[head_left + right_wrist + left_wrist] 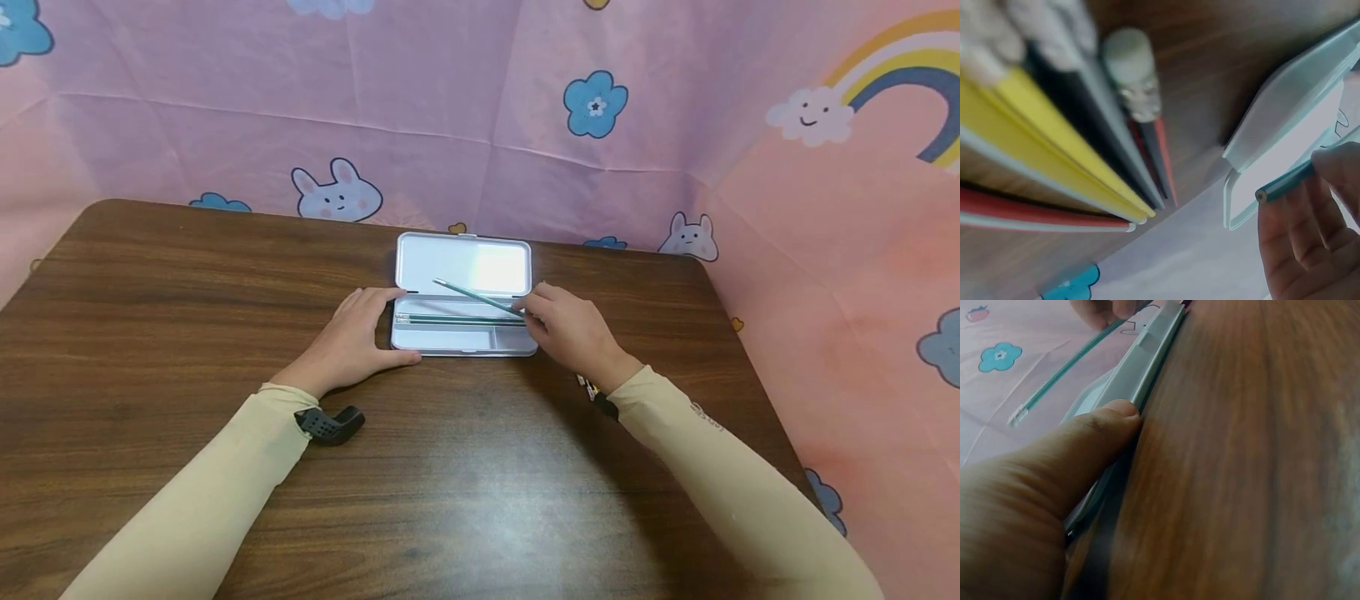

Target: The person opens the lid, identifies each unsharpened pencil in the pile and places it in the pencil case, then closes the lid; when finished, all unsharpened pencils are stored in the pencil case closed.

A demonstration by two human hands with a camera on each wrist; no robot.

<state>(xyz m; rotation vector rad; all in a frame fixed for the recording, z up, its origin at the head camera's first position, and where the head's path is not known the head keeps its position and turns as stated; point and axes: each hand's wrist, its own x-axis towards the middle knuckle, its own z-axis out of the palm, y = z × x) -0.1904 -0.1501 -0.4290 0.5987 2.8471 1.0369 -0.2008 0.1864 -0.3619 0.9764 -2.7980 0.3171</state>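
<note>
An open pale pencil case (pixel 444 339) lies on the table, its lid (pixel 435 265) laid back toward the wall. Two or so green pencils (pixel 457 320) lie in its rear compartment. Over the case my right hand (pixel 573 329) pinches another green pencil (pixel 468 292), tilted, its eraser end up to the left; the unsharpened end of this pencil (pixel 1285 181) shows in the right wrist view. My left hand (pixel 348 343) grips the case's left end, thumb at the front edge, fingers at the back, and its thumb (pixel 1107 428) presses the case side in the left wrist view.
Several yellow, black and red pencils (pixel 1054 137) lie on the table near my right wrist, mostly hidden by it in the head view. A patterned cloth (pixel 465 117) hangs behind the brown table (pixel 187 283) and along its right side.
</note>
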